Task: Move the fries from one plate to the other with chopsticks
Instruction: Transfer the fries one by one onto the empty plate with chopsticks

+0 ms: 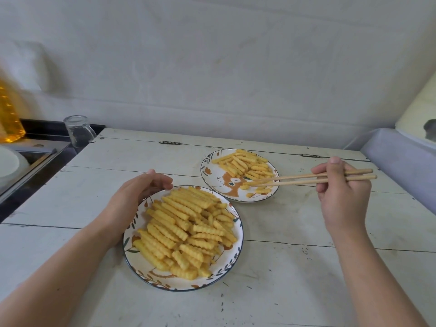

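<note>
Chopsticks [313, 179] are being gripped by the right hand [342, 192], tips lying among fries [245, 166] on the far plate [207, 172]. The near plate [232, 263] is being touched at its rim by the loosely curled left hand [139, 192].

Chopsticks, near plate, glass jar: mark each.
chopsticks [299, 179], head view, mid shafts left of the right hand.
near plate [232, 261], head view, bare right rim.
glass jar [79, 133], head view, middle of its body.

I'm seeing a white plank worktop [295, 223] with two small metal hinges [170, 142] lying along its far edge. A clear glass [79, 133] is standing upside down just beyond the far-left corner. A blurred yellow bottle [9, 114] is sitting at the left by a dark sink [35, 152].
</note>
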